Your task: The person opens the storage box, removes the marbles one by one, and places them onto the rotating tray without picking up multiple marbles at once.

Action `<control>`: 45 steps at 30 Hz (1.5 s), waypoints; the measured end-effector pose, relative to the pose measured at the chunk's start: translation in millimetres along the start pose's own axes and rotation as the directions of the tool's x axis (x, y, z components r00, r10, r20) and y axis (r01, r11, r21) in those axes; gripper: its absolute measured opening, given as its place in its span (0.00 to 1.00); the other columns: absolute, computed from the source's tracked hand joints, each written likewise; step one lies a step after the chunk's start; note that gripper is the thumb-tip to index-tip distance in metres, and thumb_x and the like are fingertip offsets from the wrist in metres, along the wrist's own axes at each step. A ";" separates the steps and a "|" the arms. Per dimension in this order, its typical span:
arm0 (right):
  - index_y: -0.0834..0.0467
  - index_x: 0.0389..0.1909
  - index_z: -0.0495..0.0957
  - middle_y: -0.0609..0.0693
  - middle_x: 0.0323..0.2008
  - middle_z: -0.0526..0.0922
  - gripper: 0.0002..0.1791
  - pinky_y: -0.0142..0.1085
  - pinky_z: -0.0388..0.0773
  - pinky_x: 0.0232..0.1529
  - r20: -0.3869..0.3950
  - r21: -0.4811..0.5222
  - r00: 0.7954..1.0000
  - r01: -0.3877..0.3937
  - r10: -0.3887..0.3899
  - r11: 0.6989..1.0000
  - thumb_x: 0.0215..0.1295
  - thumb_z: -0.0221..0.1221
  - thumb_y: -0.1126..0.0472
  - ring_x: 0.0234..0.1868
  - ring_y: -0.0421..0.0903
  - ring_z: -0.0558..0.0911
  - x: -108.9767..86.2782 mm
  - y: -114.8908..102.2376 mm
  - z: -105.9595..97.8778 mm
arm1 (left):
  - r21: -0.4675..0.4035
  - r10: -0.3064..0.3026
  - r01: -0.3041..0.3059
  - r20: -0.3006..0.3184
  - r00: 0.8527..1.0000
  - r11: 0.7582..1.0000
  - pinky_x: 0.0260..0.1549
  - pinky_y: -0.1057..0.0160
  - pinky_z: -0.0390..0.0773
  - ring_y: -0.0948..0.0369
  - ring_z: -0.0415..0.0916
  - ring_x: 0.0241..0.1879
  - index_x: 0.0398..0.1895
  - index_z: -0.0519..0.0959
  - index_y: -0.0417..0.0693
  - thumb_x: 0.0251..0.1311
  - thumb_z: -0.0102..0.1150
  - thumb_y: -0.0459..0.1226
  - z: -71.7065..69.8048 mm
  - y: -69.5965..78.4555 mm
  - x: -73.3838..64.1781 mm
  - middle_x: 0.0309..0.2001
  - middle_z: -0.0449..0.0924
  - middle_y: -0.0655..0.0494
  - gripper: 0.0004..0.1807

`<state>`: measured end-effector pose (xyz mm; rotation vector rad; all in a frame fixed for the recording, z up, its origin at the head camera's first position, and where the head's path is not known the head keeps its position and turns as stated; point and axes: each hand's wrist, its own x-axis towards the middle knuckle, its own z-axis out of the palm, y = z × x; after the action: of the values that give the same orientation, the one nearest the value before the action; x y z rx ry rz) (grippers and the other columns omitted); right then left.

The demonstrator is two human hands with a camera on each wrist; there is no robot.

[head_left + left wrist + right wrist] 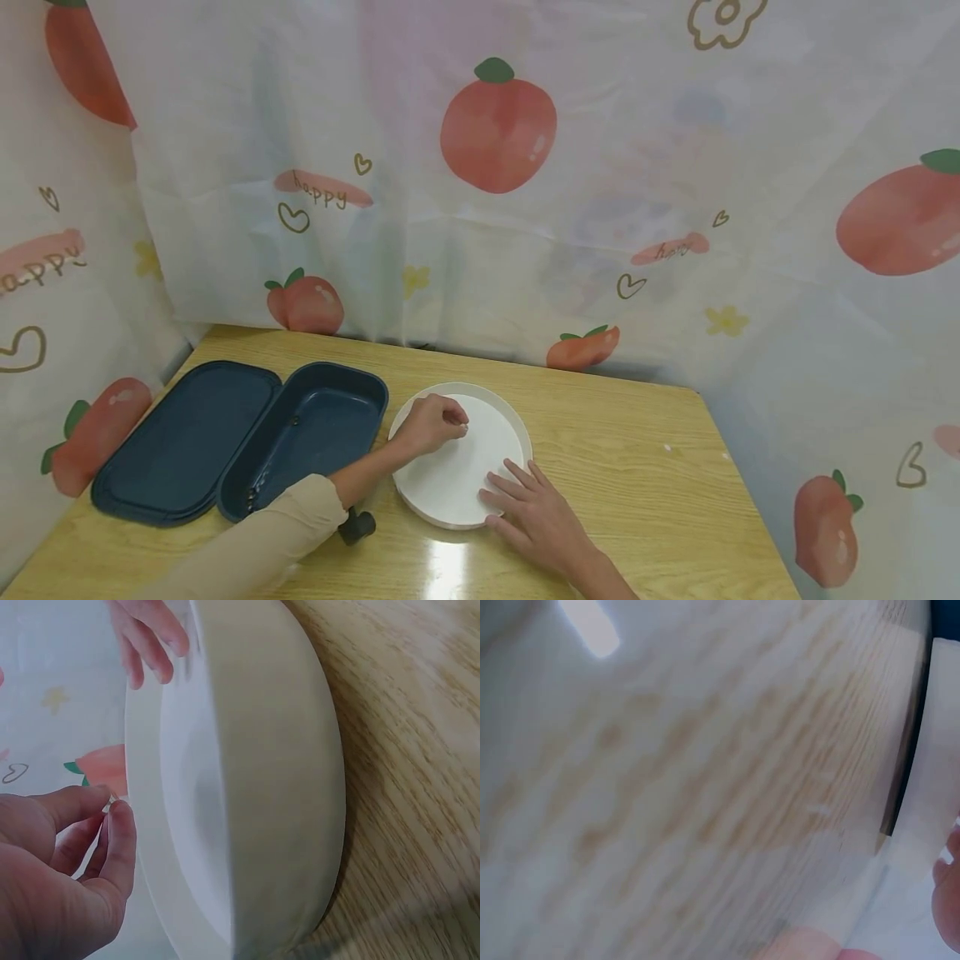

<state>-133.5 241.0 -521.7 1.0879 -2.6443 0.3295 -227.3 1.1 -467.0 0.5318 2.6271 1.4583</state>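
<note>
My left hand [429, 427] is above the white round tray [480, 492], its thumb and fingers pinching a tiny pale piece [112, 799]. The piece is too small to identify; the fingers hide most of it. At the tray's near right edge is my right hand [538, 518], its fingers spread and reaching over the rim. Those fingers also appear at the top of the left wrist view. A dark blue box [330, 425] stands open left of the tray, with several tiny items inside. The right wrist view mostly shows tabletop and part of the tray's side [930, 757].
A flat dark blue lid [191, 437] lies left of the box, against it. Two small white spots [667, 448] show on the wooden table [615, 467] at the right. A black device [356, 527] is by my left wrist. Fruit-printed cloth [480, 250] hangs behind the table.
</note>
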 end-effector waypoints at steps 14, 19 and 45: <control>0.45 0.57 0.84 0.43 0.61 0.79 0.19 0.56 0.62 0.67 -0.007 -0.012 1.000 0.016 -0.016 1.000 0.71 0.57 0.44 0.68 0.52 0.70 0.5 -2.4 -2.4 | 0.073 -0.029 0.029 -0.008 1.000 0.997 0.28 0.67 0.76 0.65 0.75 0.26 0.27 0.84 0.41 0.56 0.68 0.27 22.3 -14.6 9.3 0.24 0.80 0.59 0.03; 0.46 0.57 0.84 0.43 0.60 0.80 0.19 0.57 0.63 0.65 -0.019 -0.022 0.999 0.025 -0.026 0.999 0.72 0.56 0.43 0.68 0.52 0.71 -0.1 -2.4 -2.2 | 0.093 -0.014 0.015 -0.017 1.000 0.996 0.30 0.65 0.78 0.63 0.77 0.28 0.27 0.85 0.41 0.56 0.66 0.25 27.0 -19.1 10.1 0.25 0.81 0.57 0.04; 0.46 0.57 0.84 0.43 0.60 0.80 0.19 0.58 0.63 0.65 -0.025 -0.017 0.999 0.026 -0.026 1.000 0.71 0.57 0.44 0.68 0.52 0.71 -0.8 -0.2 0.2 | 0.097 -0.005 0.008 -0.031 1.000 0.995 0.33 0.62 0.80 0.60 0.80 0.31 0.30 0.85 0.40 0.54 0.66 0.26 30.4 -20.6 11.6 0.27 0.83 0.55 0.03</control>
<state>-132.8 241.4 -522.1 1.1048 -2.6040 0.3131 -236.0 19.6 -499.5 0.5135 2.7328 1.3528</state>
